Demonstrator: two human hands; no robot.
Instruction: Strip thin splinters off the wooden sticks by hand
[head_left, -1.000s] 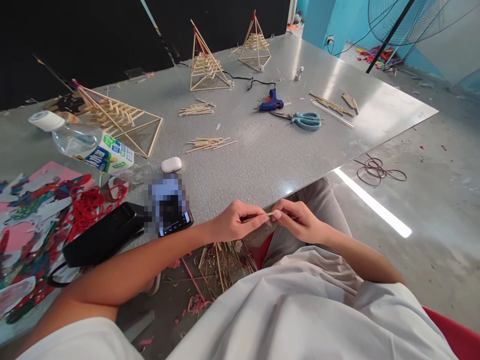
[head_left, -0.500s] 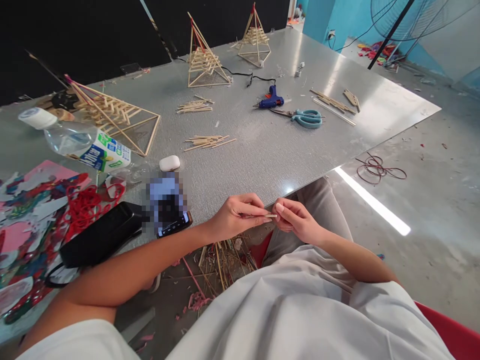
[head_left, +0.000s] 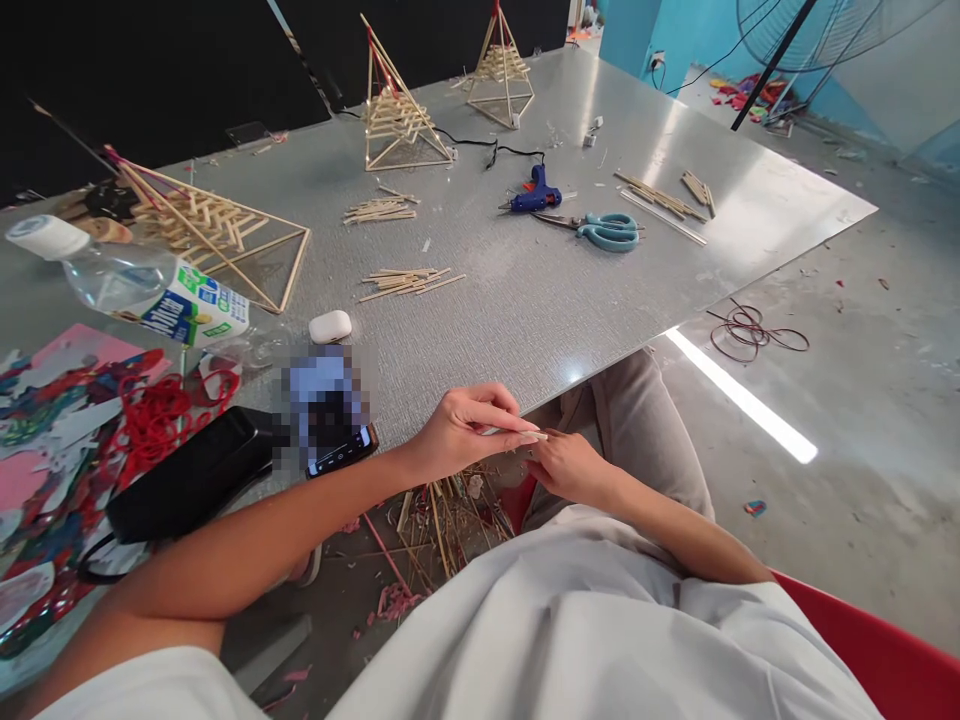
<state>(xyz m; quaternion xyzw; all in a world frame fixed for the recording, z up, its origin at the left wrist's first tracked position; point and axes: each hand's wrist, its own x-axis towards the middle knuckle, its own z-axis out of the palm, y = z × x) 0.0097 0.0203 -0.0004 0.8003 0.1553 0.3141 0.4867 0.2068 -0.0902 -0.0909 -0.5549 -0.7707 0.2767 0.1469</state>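
Observation:
My left hand (head_left: pixel 484 425) is closed just past the table's front edge, pinching a short thin wooden stick (head_left: pixel 535 434) between thumb and fingers. The stick's tip points right, towards my right hand (head_left: pixel 576 467). That hand is turned back-up beside it, its fingers curled down and mostly hidden; whether they grip anything I cannot make out. Two small piles of similar sticks, a nearer pile (head_left: pixel 411 281) and a farther pile (head_left: pixel 380 208), lie on the table beyond my hands. Further right are a blue glue gun (head_left: pixel 536 192) and blue-handled scissors (head_left: pixel 609 231).
Pyramid-shaped stick frames stand at the back, including a middle frame (head_left: pixel 401 115) and a left frame (head_left: pixel 217 230). On the left lie a plastic bottle (head_left: pixel 142 285), a white case (head_left: pixel 330 327), a phone (head_left: pixel 334 455) and a black case (head_left: pixel 187 475). Scrap sticks (head_left: pixel 442 525) are below the table.
My right hand has rolled over from thumb-up to back-up and moved slightly down. My left hand keeps its pinch on the stick. The view has shifted a little.

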